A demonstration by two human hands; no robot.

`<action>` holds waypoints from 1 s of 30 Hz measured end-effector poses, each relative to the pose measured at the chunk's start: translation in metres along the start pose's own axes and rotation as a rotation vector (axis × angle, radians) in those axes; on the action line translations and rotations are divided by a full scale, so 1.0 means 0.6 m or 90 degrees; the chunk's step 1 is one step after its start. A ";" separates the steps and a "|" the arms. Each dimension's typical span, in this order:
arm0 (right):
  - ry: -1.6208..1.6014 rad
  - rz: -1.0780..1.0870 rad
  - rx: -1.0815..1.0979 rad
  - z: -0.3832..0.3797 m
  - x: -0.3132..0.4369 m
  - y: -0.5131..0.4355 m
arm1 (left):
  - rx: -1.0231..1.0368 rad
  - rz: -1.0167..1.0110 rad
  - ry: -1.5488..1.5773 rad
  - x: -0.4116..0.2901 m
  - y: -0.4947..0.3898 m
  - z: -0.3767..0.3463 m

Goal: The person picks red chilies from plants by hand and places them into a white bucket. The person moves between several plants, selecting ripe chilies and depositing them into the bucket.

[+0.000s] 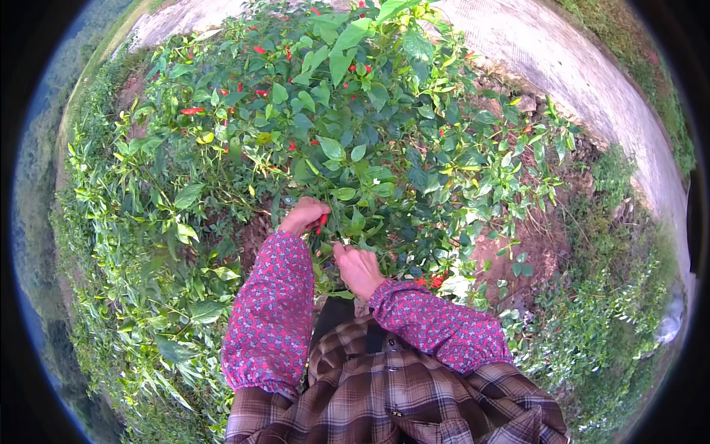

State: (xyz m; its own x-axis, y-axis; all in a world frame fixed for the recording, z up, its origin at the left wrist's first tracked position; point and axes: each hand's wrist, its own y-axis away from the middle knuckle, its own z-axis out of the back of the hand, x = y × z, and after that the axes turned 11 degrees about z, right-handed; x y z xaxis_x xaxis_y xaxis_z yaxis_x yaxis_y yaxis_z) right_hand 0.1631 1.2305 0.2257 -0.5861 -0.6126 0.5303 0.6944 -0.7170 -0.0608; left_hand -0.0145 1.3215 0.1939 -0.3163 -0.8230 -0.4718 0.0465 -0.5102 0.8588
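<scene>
My left hand is closed on a red chili pepper, which hangs at its fingertips among the leaves. Just below and to the right, my right hand has curled fingers by the green stems; whether anything is between them cannot be made out. Both hands are in front of a leafy chili pepper plant that bears several red peppers, such as a long one at the upper left. A cluster of red peppers shows low down to the right of my right hand, and what holds it is hidden.
More pepper plants spread along the left. A pale paved path curves round the top and right. Reddish bare soil and some stones lie right of the plant, with low greenery beyond.
</scene>
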 end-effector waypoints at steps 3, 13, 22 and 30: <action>-0.008 -0.002 -0.001 -0.001 -0.003 0.003 | -0.324 -0.170 -0.342 -0.013 0.011 -0.024; 0.037 -0.005 -0.006 0.003 -0.014 0.003 | -0.369 -0.411 -0.607 -0.036 0.025 -0.030; 0.000 -0.022 -0.037 0.020 -0.023 0.003 | 0.163 -0.396 0.387 0.057 -0.042 0.019; -0.029 -0.017 -0.037 -0.004 -0.027 0.030 | 0.050 -0.434 0.575 0.003 -0.022 0.056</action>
State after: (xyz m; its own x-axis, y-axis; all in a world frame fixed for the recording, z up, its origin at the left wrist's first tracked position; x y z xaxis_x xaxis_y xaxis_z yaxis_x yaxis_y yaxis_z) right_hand 0.1842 1.2271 0.2141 -0.5839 -0.5784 0.5697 0.6522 -0.7521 -0.0950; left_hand -0.0477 1.3352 0.1883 0.5481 -0.2751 -0.7899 0.0573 -0.9298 0.3635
